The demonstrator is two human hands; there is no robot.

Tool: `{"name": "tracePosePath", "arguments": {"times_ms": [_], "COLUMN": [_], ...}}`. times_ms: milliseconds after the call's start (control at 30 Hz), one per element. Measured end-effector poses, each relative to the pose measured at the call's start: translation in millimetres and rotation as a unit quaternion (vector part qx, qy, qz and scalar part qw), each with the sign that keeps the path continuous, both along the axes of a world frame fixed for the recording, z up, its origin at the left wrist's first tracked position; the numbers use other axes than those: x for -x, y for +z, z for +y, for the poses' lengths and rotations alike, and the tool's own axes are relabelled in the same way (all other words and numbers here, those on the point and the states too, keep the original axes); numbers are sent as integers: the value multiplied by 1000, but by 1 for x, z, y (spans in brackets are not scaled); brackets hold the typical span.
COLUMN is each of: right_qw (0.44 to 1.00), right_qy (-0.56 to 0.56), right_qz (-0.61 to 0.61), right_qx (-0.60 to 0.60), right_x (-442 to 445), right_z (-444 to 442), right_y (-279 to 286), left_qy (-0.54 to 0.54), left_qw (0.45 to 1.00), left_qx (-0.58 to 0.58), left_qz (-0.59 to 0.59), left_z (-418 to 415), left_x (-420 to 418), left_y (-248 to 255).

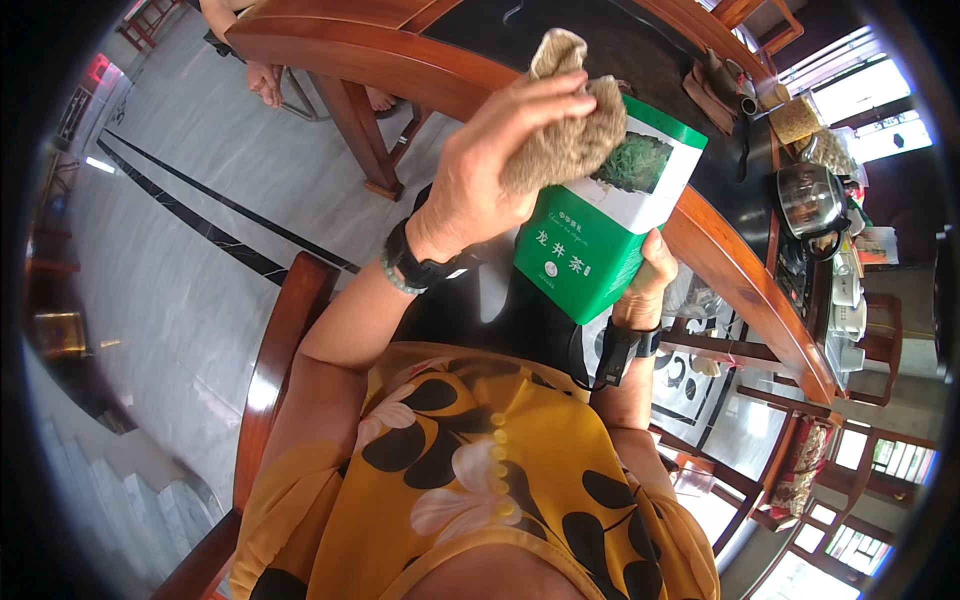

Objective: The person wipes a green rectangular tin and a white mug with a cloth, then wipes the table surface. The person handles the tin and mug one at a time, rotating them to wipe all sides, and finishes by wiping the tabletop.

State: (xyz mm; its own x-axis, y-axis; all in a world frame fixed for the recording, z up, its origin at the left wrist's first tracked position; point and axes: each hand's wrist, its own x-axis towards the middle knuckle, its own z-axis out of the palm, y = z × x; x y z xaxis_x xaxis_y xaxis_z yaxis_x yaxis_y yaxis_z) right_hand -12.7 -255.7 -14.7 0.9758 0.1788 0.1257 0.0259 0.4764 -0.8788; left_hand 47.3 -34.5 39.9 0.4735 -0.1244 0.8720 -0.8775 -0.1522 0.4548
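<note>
My left hand grips a crumpled brown terry cloth, which lies against the upper left part of a green and white tea box. The box is tilted over my lap. Its front bears writing, and a picture of green plants shows on the white band beyond. At the box's lower right edge, my right hand holds it with the thumb on the near side; the other fingers are hidden behind it. Both wrists carry dark straps, and a beaded bracelet circles the left one.
A curved wooden table with a dark top runs beyond the box. A glass kettle and white cups stand along its right side. Another person's hand shows past the table's left end. A wooden chair arm is at my left.
</note>
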Motion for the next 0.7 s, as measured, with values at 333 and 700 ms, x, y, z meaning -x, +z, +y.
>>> {"name": "tracePosePath", "arguments": {"times_ms": [333,700], "right_qw": [993,996], "right_qy": [-86,-13], "right_qz": [-20,16], "right_qx": [-75,-85], "right_x": [-11,-13], "right_z": [-32,4], "right_y": [-19,-37], "left_qy": [-179,-288], "left_qw": [977,793], "left_qx": [-113,337], "left_qz": [16,418], "left_z": [-12,-8], "left_x": [80,21], "left_y": [-67,-6]}}
